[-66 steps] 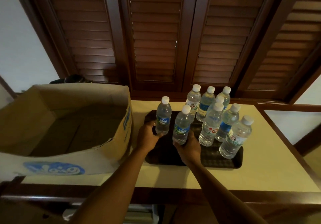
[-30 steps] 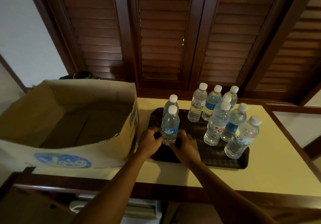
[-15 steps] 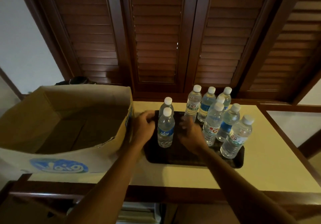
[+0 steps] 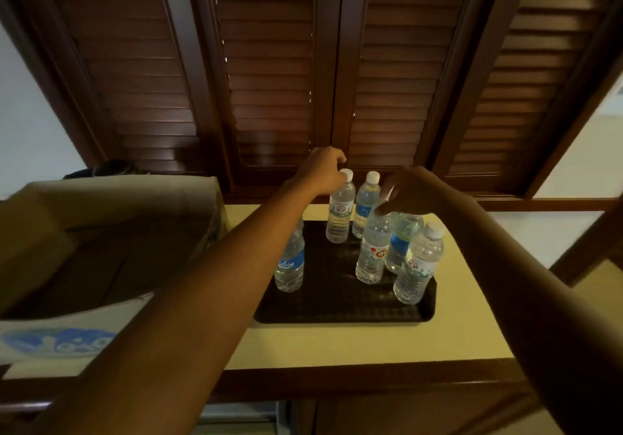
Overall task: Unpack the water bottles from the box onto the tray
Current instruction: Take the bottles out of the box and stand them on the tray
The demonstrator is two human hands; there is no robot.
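Judging by the open brown cardboard box [image 4: 111, 232] showing only bare floor, unpacking looks done: clear plastic water bottles [image 4: 371, 252] stand on the black rectangular tray [image 4: 337, 313], left hand [image 4: 323, 171] fingers curled at one cap, right hand [image 4: 414, 191] fingers loosely bent over another.

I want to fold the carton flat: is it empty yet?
Looks empty: the visible floor of the box is bare cardboard, with no bottles showing. The near inside corner behind its front wall is hidden.

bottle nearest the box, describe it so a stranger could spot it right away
Find the black tray on the cream tabletop. At its left edge, beside the cardboard box, one bottle stands apart from the cluster. It has a blue label band; the left forearm hides its cap.
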